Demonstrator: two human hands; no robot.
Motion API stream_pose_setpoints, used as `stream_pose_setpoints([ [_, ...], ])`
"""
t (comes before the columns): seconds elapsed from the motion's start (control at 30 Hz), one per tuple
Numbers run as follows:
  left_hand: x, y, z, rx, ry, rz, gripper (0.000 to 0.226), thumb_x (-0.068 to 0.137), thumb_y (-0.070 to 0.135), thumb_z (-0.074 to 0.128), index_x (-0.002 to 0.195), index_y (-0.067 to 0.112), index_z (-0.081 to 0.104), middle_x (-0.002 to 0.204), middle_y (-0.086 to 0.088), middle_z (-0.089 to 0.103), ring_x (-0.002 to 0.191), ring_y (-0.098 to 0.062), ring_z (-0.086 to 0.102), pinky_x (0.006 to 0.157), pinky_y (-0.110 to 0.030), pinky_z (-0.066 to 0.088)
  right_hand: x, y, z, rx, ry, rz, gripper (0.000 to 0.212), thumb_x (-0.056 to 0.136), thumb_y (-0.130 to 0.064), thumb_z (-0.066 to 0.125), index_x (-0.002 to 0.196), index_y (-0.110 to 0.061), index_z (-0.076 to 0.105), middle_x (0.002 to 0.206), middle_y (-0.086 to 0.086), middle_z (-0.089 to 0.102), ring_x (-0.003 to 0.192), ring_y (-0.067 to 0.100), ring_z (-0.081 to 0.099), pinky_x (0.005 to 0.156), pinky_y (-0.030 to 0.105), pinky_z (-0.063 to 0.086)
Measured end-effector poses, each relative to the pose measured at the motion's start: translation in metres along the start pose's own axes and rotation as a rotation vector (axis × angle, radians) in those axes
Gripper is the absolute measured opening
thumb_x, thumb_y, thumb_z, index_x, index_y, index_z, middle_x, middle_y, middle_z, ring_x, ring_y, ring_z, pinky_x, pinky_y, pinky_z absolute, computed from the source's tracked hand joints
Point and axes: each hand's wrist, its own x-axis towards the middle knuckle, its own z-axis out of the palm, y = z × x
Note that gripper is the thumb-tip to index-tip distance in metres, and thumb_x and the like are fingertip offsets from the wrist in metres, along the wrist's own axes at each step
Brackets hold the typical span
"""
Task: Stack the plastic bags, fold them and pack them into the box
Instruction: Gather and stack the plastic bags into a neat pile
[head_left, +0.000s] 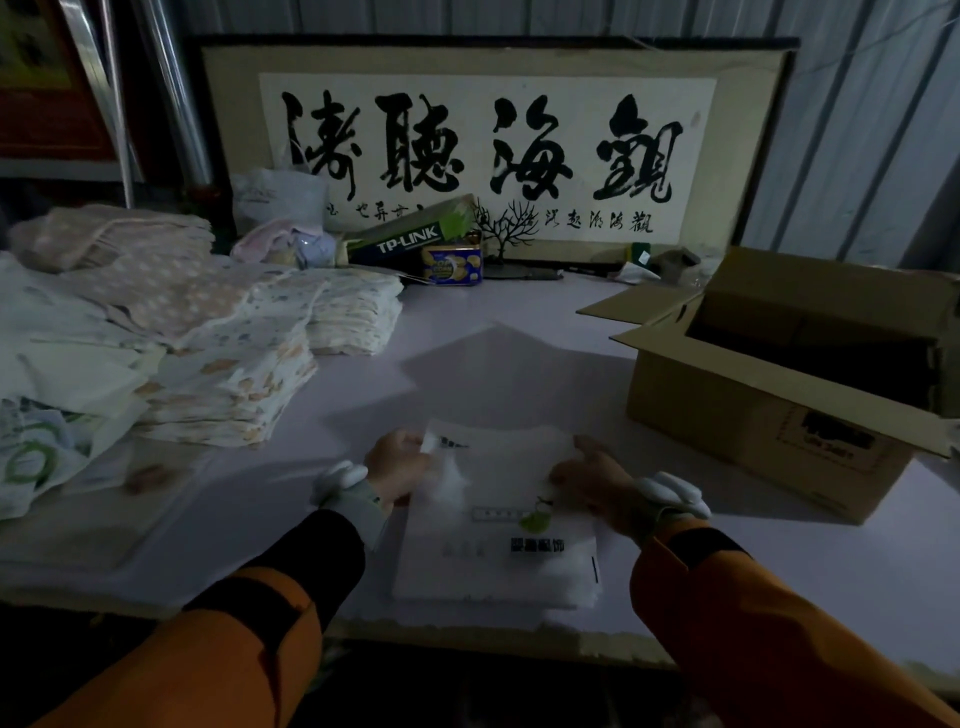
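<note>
A stack of white plastic bags (498, 540) with black print and a green leaf mark lies flat at the near edge of the table. My left hand (397, 467) grips the stack's far left corner, fingers curled over the edge. My right hand (592, 475) pinches its far right edge. An open cardboard box (753, 415) stands to the right, flaps out, its inside dark.
Piles of folded patterned cloth (234, 374) and loose bags (36, 457) fill the table's left side. At the back lie a TP-LINK carton (405, 239), a blue biscuit pack (452, 266), a small metal tree and a framed calligraphy panel (488, 140). The pale tabletop (493, 364) lies between.
</note>
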Motion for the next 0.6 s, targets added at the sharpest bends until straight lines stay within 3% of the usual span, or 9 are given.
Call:
stream_pose_setpoints([
  [0.13,-0.001,-0.007,0.002,0.178,0.020,-0.023,0.034,0.071,0.024,0.073,0.104,0.015,0.071,0.112,-0.009,0.071,0.109,-0.028,0.064,0.089,-0.030,0.050,0.004,0.007,0.006,-0.031,0.064,0.036,0.035,0.093,-0.027,0.057,0.117,-0.002,0.056,0.117,0.024,0.061,0.105,0.040,0.061,0.086,0.047,0.052],
  [0.23,0.000,-0.012,0.004,0.223,0.013,-0.040,0.039,0.068,0.021,0.073,0.106,0.013,0.072,0.110,-0.008,0.071,0.107,-0.026,0.065,0.090,-0.028,0.052,0.011,0.015,0.003,-0.237,0.076,0.062,0.038,0.092,-0.047,0.049,0.088,-0.012,0.064,0.096,0.015,0.070,0.087,0.032,0.068,0.085,0.047,0.057],
  [0.37,0.001,-0.016,0.007,0.230,0.079,-0.049,0.042,0.075,0.016,0.073,0.116,0.014,0.068,0.121,-0.009,0.067,0.113,-0.026,0.062,0.083,-0.023,0.047,0.031,0.027,0.001,-0.395,0.172,0.032,0.022,0.083,-0.041,0.060,0.073,-0.022,0.056,0.075,0.001,0.062,0.065,0.022,0.065,0.069,0.041,0.060],
  [0.5,0.002,-0.017,0.006,0.208,0.107,-0.051,0.039,0.076,0.015,0.073,0.115,0.014,0.070,0.121,-0.010,0.068,0.114,-0.026,0.062,0.090,-0.023,0.047,0.052,0.030,0.010,-0.496,0.249,-0.027,0.017,0.085,-0.033,0.061,0.074,-0.026,0.050,0.099,0.005,0.063,0.093,0.025,0.062,0.073,0.032,0.051],
  [0.6,0.004,-0.018,0.004,0.194,0.099,-0.051,0.035,0.074,0.016,0.071,0.110,0.016,0.073,0.115,-0.007,0.071,0.110,-0.024,0.064,0.085,-0.021,0.046,0.064,0.034,0.010,-0.518,0.298,-0.027,0.020,0.082,-0.037,0.059,0.069,-0.027,0.047,0.102,0.006,0.065,0.089,0.024,0.059,0.072,0.030,0.043],
])
